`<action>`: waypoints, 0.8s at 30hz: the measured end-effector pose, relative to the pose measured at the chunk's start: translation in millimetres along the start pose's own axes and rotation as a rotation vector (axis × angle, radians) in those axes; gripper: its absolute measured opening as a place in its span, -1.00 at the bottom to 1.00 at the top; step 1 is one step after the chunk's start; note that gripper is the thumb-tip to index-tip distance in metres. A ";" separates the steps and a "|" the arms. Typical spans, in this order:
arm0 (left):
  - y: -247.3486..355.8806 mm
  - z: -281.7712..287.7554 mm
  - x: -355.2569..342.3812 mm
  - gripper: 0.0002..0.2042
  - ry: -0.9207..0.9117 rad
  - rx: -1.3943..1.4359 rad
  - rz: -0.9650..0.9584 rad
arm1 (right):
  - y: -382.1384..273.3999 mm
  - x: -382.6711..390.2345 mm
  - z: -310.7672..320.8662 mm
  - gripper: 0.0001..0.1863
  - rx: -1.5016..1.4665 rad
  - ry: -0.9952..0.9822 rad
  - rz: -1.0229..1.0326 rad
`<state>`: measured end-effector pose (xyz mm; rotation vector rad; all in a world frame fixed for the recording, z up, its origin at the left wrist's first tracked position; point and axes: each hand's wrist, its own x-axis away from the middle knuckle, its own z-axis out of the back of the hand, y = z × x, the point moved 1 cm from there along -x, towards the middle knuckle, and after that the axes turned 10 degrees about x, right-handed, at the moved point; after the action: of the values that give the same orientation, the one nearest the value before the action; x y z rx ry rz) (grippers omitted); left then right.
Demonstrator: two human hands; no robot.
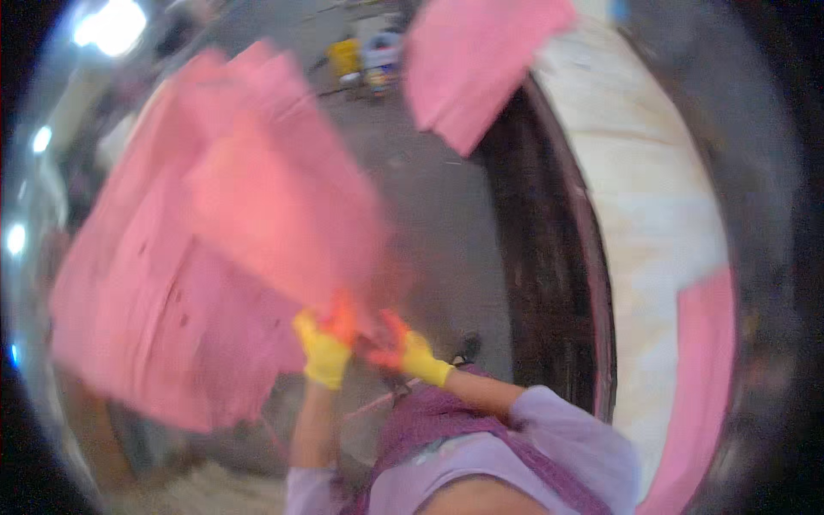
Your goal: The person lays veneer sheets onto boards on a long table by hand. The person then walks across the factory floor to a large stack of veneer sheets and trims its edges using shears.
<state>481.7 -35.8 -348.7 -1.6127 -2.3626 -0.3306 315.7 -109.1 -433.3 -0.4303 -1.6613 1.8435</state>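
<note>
My left hand (328, 342), in a yellow glove with orange-red fingers, grips the lower corner of a blurred pink sheet (266, 206) that is raised and slanting to the upper left. My right hand (408, 350), gloved the same way, is at that sheet's lower edge, its fingers smeared by motion, so I cannot tell whether they grip it. Behind and left of the sheet lies a large stack of similar pink sheets (137, 300) with uneven edges.
A long pale ledge (648, 189) with a dark side (549, 275) runs along my right, bearing pink sheets (472, 60) at its far end and more (699, 360) nearby. Grey floor (433, 215) lies between. Small yellow and white objects (343, 60) stand far ahead, too blurred to name.
</note>
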 end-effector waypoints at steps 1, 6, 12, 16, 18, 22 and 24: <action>-1.4 -0.3 -14.8 -0.52 -0.034 -0.161 -0.123 | -3.7 -0.9 14.5 0.06 -0.003 0.097 -0.020; -49.9 -109.5 -76.7 -0.46 -0.016 -0.756 -0.471 | 5.2 -36.2 90.0 -0.16 0.326 0.213 0.220; -130.9 -222.2 -125.4 -0.81 0.063 -1.522 -0.829 | -20.6 -55.6 213.0 -0.40 0.426 0.324 0.242; -144.5 -271.8 -159.0 -0.75 -0.091 -1.481 -1.034 | -54.8 -75.8 273.9 -0.42 0.482 0.342 0.274; -139.9 -288.3 -185.0 -0.75 -0.064 -1.424 -0.995 | -62.3 -92.6 298.6 -0.44 0.518 0.413 0.330; -164.5 -328.2 -257.4 -0.76 -0.306 -1.531 -1.041 | -70.8 -125.5 359.3 -0.47 0.600 0.535 0.387; -180.7 -352.6 -291.5 -0.76 -0.411 -1.452 -1.064 | -90.3 -136.2 392.7 -0.42 0.621 0.495 0.323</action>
<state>445.2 -471.4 -123.2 -0.2932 -3.2419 -2.5117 199.1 -497.4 -304.5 -0.8240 -0.6729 2.1350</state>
